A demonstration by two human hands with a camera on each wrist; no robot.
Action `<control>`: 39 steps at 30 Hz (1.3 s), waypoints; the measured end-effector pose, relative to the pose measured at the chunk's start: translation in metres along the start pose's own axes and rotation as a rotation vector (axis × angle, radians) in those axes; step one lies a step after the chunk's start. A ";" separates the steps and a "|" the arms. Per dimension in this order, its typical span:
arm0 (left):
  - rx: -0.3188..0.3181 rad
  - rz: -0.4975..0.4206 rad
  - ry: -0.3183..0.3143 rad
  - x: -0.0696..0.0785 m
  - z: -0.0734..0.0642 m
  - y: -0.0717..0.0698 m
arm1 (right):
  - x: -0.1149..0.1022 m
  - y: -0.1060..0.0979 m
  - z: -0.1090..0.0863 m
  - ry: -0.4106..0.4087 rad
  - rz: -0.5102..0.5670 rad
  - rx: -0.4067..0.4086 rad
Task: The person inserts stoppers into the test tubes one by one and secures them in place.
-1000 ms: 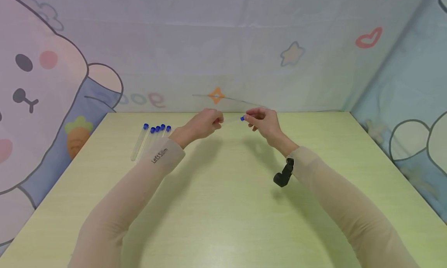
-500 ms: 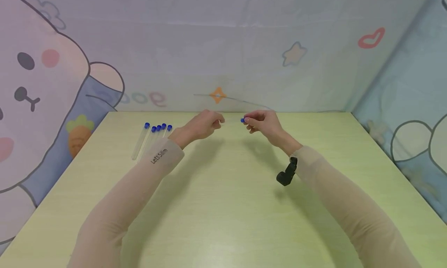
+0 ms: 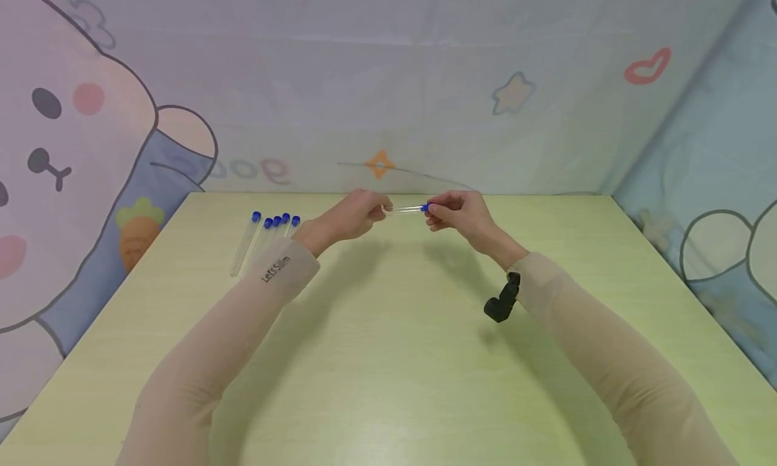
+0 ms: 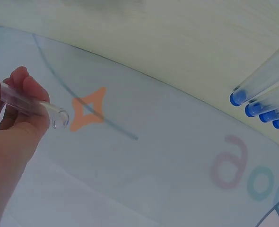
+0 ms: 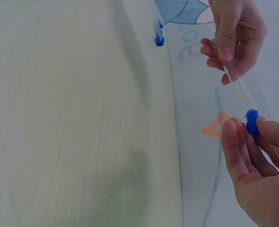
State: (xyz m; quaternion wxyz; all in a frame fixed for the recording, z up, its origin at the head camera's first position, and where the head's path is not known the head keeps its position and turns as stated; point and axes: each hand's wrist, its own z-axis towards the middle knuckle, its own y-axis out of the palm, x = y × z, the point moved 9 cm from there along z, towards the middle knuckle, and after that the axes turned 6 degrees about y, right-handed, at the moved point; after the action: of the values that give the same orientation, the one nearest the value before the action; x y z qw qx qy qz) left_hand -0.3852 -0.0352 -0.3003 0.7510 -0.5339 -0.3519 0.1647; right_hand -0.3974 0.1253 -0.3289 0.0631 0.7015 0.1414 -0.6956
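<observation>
A clear test tube (image 3: pixel 405 209) is held level above the back of the table, between both hands. My left hand (image 3: pixel 355 215) grips its body between thumb and fingers; in the left wrist view the tube's rounded end (image 4: pixel 60 119) sticks out past the hand. My right hand (image 3: pixel 467 216) pinches the blue cap (image 5: pixel 252 122) at the tube's other end. How tightly the cap sits I cannot tell. Several more blue-capped test tubes (image 3: pixel 245 245) lie side by side to the left, partly hidden by the left forearm.
A pale wooden table (image 3: pixel 388 358) stretches beneath both arms. Its back edge meets a printed cloth backdrop (image 3: pixel 340 102). A black wrist-worn device (image 3: pixel 501 303) hangs off the right wrist.
The right hand has moved slightly right and its fingers have shifted at the cap. The tube between the hands shows more clearly. The left hand has hardly moved.
</observation>
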 end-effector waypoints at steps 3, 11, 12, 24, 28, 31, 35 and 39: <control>0.007 -0.013 0.004 0.001 0.000 -0.001 | 0.000 -0.002 0.000 -0.003 0.015 0.006; 0.067 -0.047 0.020 0.006 0.002 -0.002 | -0.003 -0.004 0.000 -0.023 0.007 0.061; 0.076 -0.051 0.023 0.007 0.003 -0.002 | -0.003 -0.004 0.000 -0.023 0.006 0.067; 0.128 -0.075 0.059 0.011 0.007 -0.001 | -0.009 -0.005 -0.001 -0.050 -0.004 0.110; 0.111 -0.073 0.025 0.007 0.006 -0.002 | -0.013 -0.004 -0.002 -0.060 -0.064 0.083; 0.098 -0.073 0.002 0.004 0.005 -0.002 | -0.014 -0.002 -0.002 -0.053 -0.098 0.032; 0.095 -0.086 0.001 0.003 0.003 -0.001 | -0.012 0.000 -0.001 -0.020 -0.089 -0.012; 0.099 -0.091 0.005 0.004 0.002 0.000 | -0.009 0.000 0.001 0.018 -0.053 -0.015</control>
State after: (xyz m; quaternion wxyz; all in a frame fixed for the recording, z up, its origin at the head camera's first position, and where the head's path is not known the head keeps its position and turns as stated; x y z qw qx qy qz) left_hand -0.3842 -0.0315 -0.2981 0.7841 -0.4798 -0.3654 0.1465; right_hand -0.3978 0.1240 -0.3202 0.0487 0.7033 0.1658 -0.6896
